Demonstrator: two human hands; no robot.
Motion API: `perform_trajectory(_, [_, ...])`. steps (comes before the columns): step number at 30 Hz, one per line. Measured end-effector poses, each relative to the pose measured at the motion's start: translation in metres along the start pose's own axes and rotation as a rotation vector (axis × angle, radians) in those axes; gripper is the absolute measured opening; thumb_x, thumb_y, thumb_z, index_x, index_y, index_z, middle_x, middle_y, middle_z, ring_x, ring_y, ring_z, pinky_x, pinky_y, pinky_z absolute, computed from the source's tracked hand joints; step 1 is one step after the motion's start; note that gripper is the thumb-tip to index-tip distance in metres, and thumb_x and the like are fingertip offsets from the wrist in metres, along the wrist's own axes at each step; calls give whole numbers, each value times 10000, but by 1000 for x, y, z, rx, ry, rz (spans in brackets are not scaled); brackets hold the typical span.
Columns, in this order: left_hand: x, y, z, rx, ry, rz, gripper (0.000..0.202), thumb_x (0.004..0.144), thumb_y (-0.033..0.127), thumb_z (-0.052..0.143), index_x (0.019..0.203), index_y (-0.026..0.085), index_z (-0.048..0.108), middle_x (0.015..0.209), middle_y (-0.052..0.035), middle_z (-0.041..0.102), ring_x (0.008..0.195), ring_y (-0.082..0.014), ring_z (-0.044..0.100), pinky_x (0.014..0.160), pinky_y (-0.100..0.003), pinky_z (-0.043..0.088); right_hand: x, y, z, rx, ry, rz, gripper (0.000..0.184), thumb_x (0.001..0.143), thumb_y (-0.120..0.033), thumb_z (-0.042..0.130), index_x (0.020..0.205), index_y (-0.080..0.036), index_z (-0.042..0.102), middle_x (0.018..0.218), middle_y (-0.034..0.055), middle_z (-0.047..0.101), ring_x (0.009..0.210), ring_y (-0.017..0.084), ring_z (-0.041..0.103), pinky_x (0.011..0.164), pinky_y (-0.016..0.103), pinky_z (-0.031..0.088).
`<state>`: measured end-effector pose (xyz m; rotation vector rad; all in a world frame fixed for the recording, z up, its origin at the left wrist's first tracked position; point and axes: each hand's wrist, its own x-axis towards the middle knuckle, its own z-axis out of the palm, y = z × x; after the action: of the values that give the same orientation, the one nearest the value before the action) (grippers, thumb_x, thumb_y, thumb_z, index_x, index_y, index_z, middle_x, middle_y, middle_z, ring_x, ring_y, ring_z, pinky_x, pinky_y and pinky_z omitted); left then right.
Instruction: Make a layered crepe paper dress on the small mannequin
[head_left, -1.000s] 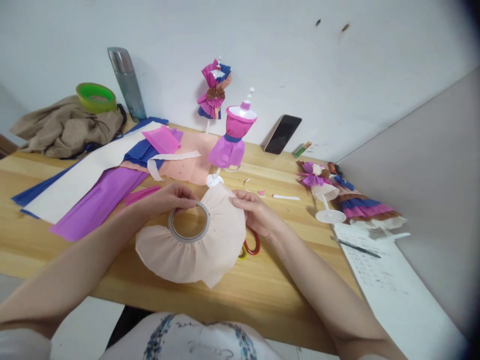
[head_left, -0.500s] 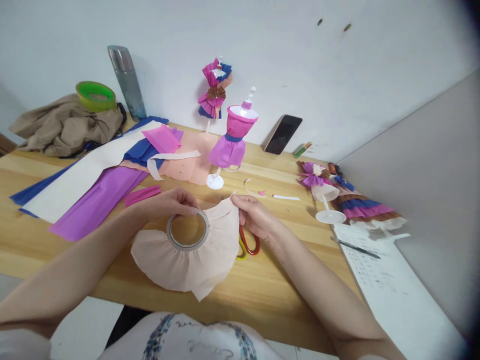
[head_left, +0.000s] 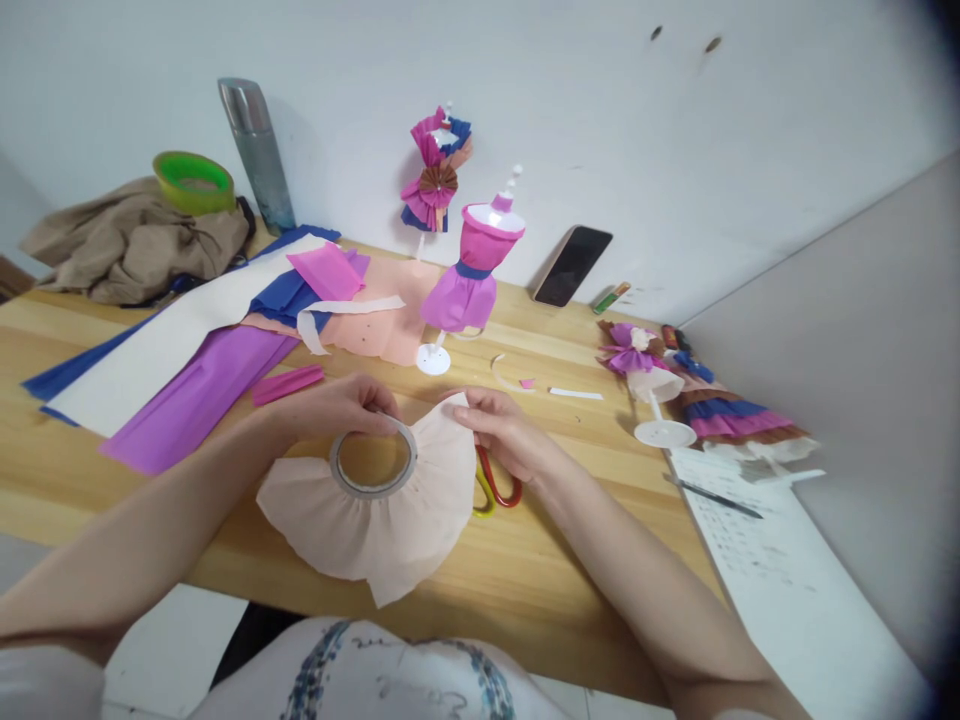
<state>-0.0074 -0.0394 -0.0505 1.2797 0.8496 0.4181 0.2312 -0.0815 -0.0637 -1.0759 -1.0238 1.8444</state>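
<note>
A roll of tape (head_left: 410, 462) lies over a gathered sheet of pale pink crepe paper (head_left: 390, 540), which fans out below and to the right of it in pleats. My left hand (head_left: 366, 402) grips the top right rim of the tape roll, fingers curled over it. With its thumb and fingers, my right hand (head_left: 499, 425) pinches the upper right corner of the crepe paper. Just below that hand, scissors (head_left: 501, 485) with red and yellow handles show on the table, their blades hidden.
Behind stands a mini mannequin (head_left: 484, 250) in a pink and purple paper dress, with another dressed mannequin (head_left: 435, 185) farther back. Crepe sheets (head_left: 165, 345) spread left; a phone (head_left: 574, 265) leans on the wall. More paper-dressed stands (head_left: 664, 433) and a written sheet (head_left: 750, 530) lie right.
The held corner of the crepe paper has moved slightly left and turned up more with my right hand. My left hand stays on the tape roll. The view has shifted a little.
</note>
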Motion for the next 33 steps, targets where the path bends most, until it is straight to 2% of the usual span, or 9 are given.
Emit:
perform_trajectory(3, [-2,3,2,309,-82,-32,157,713,306,720,745,153,733,643,-2,649,605,-133,557,542,-216,397,0,5,5,68,47,76,297,546,-357,869,682,-132,730,614,32,709,563,144,650,593,254,491])
perform_trajectory(5, [-3,4,3,399,-91,-35,214,743,356,686,790,152,732,663,0,644,623,-133,557,560,-219,405,1,8,6,129,96,114,296,504,-348,883,609,-133,708,570,23,694,510,127,622,554,243,473])
perform_trajectory(10, [-3,6,5,516,-99,-22,220,775,340,634,831,148,726,652,12,586,609,-112,506,535,-208,353,3,9,10,197,118,130,287,488,-319,888,577,-149,673,549,-7,671,499,107,596,544,230,457])
perform_trajectory(15, [-4,10,7,502,-141,2,397,798,274,600,1179,176,660,529,76,371,484,-77,303,449,-212,192,3,9,13,231,117,84,298,504,-295,890,600,-161,641,547,-36,641,493,82,562,528,209,431])
perform_trajectory(19, [-2,6,5,387,-202,36,272,786,294,618,993,150,720,567,54,435,497,-71,333,458,-200,229,4,9,11,244,111,28,374,496,-316,895,779,-181,692,614,-46,654,553,97,593,574,224,466])
perform_trajectory(22, [1,0,3,353,-172,-10,248,770,314,643,931,142,720,564,46,472,503,-74,381,464,-189,263,5,7,5,169,112,-14,398,566,-384,862,864,-169,709,586,-49,620,538,93,576,540,213,449])
perform_trajectory(24, [3,-3,1,341,-162,-32,245,761,316,654,922,146,725,553,44,480,506,-77,399,466,-186,276,4,5,1,120,83,28,399,585,-403,849,872,-163,709,625,-27,647,557,105,591,543,221,458])
perform_trajectory(28, [2,-2,0,324,-162,-31,223,768,329,657,877,153,740,548,38,483,506,-79,404,456,-187,274,2,3,-1,95,-14,151,418,563,-294,864,925,-179,691,801,11,718,682,138,657,655,255,518])
perform_trajectory(33, [-3,7,1,276,-119,-43,206,764,331,669,838,155,747,572,28,504,527,-76,411,461,-184,273,1,4,-1,66,-34,145,554,562,-157,853,1069,-227,641,833,-32,718,699,120,667,657,238,524])
